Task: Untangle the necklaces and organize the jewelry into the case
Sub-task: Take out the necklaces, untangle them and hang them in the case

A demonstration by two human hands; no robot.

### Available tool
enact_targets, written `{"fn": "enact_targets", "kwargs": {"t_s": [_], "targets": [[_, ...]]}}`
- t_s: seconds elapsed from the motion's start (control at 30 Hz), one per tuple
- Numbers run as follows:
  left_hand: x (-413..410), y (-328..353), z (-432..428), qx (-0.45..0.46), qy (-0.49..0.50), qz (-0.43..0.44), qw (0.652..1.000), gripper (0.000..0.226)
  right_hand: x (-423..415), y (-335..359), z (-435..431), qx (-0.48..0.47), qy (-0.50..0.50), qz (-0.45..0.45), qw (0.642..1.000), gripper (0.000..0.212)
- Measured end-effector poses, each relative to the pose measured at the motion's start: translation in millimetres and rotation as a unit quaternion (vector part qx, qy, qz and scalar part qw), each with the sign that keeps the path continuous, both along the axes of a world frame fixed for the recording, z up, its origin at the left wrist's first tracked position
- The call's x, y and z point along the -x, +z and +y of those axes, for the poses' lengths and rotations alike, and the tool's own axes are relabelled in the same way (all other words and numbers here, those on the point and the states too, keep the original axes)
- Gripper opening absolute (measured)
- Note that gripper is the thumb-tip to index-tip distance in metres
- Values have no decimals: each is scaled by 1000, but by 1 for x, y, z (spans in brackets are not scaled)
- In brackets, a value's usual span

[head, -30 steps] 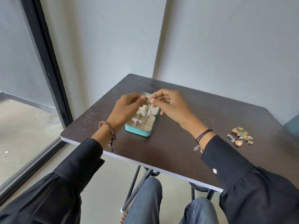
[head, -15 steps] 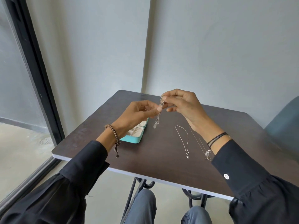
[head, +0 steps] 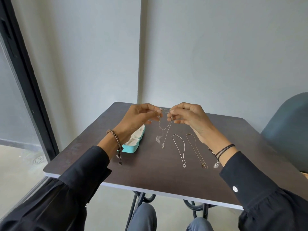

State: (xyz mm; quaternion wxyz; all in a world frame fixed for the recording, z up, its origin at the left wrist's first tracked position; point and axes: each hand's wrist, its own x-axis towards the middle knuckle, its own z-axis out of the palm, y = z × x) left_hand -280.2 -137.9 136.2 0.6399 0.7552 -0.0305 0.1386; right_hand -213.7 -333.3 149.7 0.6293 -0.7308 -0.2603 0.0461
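Necklaces hang tangled between left hand and right hand, both pinching the chains.

Single head-worn view, above near bench edge, facing forward and down toward far wall corner; left hand, right hand close, centre-frame.

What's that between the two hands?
In the head view, a thin necklace chain spans from left hand to right hand, both pinching it; its loops dangle above the table.
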Motion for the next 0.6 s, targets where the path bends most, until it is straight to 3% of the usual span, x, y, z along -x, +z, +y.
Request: {"fn": "enact_targets", "kwargs": {"t_s": [0.6], "targets": [[-9, 12, -20, -15, 22, -1, 1000, 23, -5, -2, -19, -31, -23, 13, 999, 15]]}}
